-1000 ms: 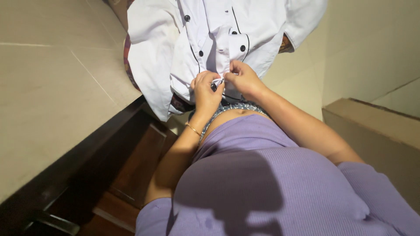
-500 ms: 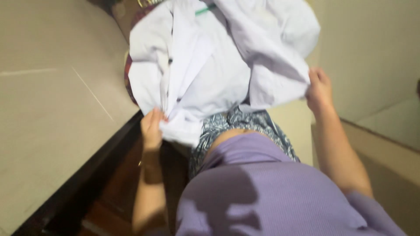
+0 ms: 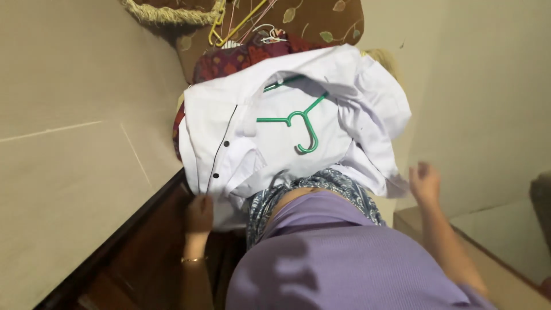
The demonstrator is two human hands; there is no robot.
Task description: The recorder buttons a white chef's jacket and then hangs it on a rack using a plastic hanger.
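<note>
A white jacket (image 3: 270,143) with black buttons and black piping lies spread out in front of me, its back side up. A green hanger (image 3: 298,123) rests in it, hook towards me. My left hand (image 3: 199,213), a thin bracelet on its wrist, has its fingers curled on the jacket's lower left hem. My right hand (image 3: 425,182) hovers just right of the jacket's lower right corner, fingers apart and holding nothing. My purple top fills the bottom of the view.
Under the jacket lies a dark red patterned cloth (image 3: 241,57). Behind it are a brown leaf-print cloth (image 3: 321,17), several loose yellow and white hangers (image 3: 235,26) and a woven rim (image 3: 160,10). Dark wooden furniture (image 3: 126,252) stands at the left, a beige ledge (image 3: 511,281) at the right.
I stopped working at the jacket's front buttons, took its lower corners in both hands, flipped it over and laid it flat. The green hanger now shows. My right hand has let go.
</note>
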